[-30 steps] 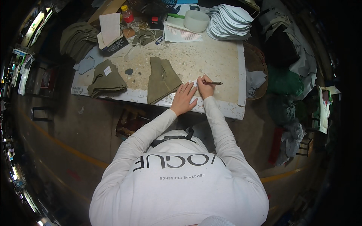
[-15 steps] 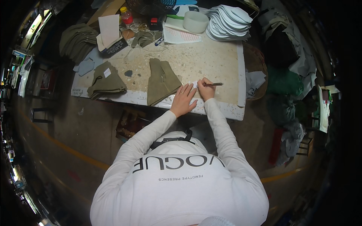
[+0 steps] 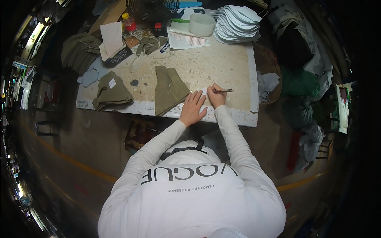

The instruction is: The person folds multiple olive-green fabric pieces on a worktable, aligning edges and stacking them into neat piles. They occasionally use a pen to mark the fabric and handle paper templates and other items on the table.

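My left hand [image 3: 193, 109] lies flat near the table's front edge, fingers spread over a small white paper slip [image 3: 204, 92] that shows only in part. Right beside it, my right hand [image 3: 216, 96] is closed around a dark pen [image 3: 223, 91], its shaft pointing to the right. The pen's tip is hidden by the fingers. Just left of my left hand lies a folded olive-green fabric piece [image 3: 170, 90]. Farther left is a stack of olive-green fabric pieces [image 3: 112, 92] with a small white label [image 3: 112, 83] on top.
The worn table [image 3: 234, 71] carries a stack of white cut sheets [image 3: 236, 24], a roll of clear tape [image 3: 201, 25], a printed sheet [image 3: 186, 41], a red bottle [image 3: 129, 23] and a black fan [image 3: 152, 8]. A wicker basket [image 3: 274, 93] stands at its right side.
The view has shifted slightly. My left hand still rests flat and my right hand still holds the pen beside it, with little other visible movement.
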Motion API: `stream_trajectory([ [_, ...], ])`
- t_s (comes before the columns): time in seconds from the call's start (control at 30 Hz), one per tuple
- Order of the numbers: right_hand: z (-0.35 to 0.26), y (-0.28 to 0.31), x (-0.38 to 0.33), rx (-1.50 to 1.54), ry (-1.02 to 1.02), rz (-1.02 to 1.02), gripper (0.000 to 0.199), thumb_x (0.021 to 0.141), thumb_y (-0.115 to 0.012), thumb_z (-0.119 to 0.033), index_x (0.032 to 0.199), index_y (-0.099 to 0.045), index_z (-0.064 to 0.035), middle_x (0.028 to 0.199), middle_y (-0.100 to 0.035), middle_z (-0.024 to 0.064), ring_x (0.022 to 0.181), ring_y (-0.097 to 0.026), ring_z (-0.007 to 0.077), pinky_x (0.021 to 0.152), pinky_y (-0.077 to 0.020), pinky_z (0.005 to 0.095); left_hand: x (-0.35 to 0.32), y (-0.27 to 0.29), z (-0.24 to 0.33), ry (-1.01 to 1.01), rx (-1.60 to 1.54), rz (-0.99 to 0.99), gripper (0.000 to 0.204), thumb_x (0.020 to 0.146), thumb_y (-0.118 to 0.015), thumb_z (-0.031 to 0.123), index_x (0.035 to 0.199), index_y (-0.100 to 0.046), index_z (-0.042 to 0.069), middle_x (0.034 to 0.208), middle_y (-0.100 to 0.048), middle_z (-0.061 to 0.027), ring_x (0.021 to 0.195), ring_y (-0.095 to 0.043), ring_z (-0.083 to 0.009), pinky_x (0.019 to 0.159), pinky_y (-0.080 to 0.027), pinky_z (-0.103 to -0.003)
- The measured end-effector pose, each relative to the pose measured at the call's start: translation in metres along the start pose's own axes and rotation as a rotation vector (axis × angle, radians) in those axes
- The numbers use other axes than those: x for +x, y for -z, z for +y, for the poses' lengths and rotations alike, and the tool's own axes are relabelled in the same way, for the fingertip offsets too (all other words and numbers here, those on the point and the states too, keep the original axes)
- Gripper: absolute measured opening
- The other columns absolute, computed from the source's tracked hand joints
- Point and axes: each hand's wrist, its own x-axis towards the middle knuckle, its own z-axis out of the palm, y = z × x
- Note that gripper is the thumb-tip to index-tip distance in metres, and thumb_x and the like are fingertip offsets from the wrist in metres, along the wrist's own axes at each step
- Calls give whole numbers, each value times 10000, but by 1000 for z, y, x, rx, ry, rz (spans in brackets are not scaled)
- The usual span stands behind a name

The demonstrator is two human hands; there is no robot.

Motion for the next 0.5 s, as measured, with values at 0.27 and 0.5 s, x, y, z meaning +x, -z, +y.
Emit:
stream_trajectory([
  [0.27,7,-3,0,-3,14,62,259,759,-662,-99,590,-480,-25,483,-464,74,434,-422,124,446,-361,295,-1,-2,-1,-2,4,6,538,834,-600,346,1271,-511,46,1361,-447,-170,1286,-382,-338,1085,-271,-486],
  [0.5,-13,11,22,-162,-212,-136,376,801,-670,-335,601,-575,-31,554,-578,107,485,-539,196,502,-430,346,4,11,3,-28,-12,3,474,821,-622,311,1217,-546,62,1311,-480,-166,1239,-428,-343,1050,-323,-471],
])
